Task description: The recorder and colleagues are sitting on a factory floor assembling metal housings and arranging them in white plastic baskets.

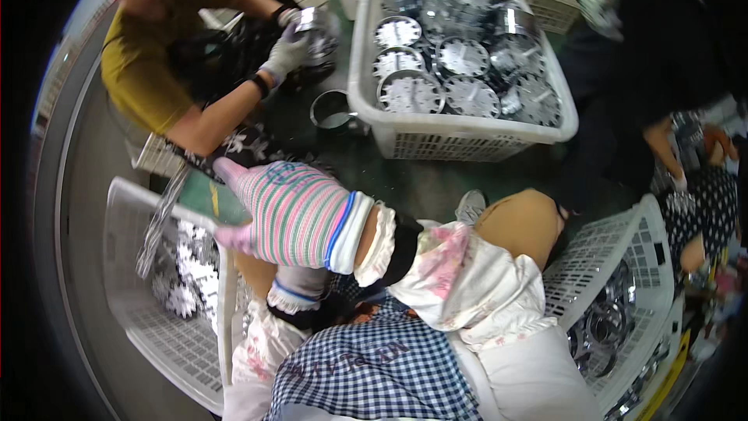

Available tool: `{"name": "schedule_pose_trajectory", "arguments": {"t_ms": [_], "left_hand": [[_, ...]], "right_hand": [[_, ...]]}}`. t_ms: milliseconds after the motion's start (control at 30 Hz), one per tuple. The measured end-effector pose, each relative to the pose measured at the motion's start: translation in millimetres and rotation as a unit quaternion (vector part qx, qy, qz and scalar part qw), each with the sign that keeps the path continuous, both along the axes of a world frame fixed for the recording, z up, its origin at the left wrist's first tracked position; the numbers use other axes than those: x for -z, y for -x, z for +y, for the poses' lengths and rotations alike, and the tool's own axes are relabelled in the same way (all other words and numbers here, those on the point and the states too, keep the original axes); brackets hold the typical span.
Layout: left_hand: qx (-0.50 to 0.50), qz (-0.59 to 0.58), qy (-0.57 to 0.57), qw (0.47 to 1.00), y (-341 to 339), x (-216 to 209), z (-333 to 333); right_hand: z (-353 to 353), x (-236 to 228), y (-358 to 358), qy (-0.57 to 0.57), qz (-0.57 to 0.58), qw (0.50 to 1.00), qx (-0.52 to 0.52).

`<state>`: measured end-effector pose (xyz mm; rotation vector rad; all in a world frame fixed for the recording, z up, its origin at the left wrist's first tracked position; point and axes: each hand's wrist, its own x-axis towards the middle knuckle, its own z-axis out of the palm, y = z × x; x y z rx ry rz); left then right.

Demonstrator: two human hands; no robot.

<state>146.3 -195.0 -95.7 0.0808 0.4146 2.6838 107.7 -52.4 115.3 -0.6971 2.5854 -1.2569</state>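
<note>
My right hand [292,214], in a pink, green and white striped knit glove, reaches across to the left. Its fingers are spread apart, and nothing shows between them. My left hand [300,281], in a greyish glove, is below it and mostly covered; its fingers are hidden. Just left of my right hand, a long shiny strip-like piece [162,222] leans over the rim of a white slatted basket [128,261]. Inside that basket are several toothed silver metal discs [199,265]. Whether either hand touches the basket I cannot tell.
Ahead stands a large white basket [460,129] of round metal housings. A shiny metal ring [331,111] lies near it. A co-worker [148,70] at upper left holds a metal cylinder [315,35]. At right is a basket [623,257] of metal rings. Another person [647,70] stands beyond.
</note>
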Motion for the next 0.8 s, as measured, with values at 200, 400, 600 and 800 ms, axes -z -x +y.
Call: {"name": "schedule_pose_trajectory", "arguments": {"t_ms": [200, 400, 600, 800], "left_hand": [[-0.007, 0.100, 0.329, 0.939, 2.2, -114.6, 40.2], [-0.058, 0.196, 0.534, 0.821, 21.2, -123.6, 57.9], [0.098, 0.283, 0.493, 0.816, 27.0, -149.7, 83.1], [0.163, 0.311, 0.528, 0.773, 30.0, -188.0, 107.0]], "right_hand": [[83.1, 61.7, -20.5, 0.135, 0.064, 0.970, 0.193], [96.1, 74.5, -54.6, 0.206, 0.033, 0.963, 0.170], [153.6, 83.1, -74.7, 0.224, 0.115, 0.896, 0.366], [227.5, 76.1, -139.1, 0.446, 0.071, 0.755, 0.475]]}}
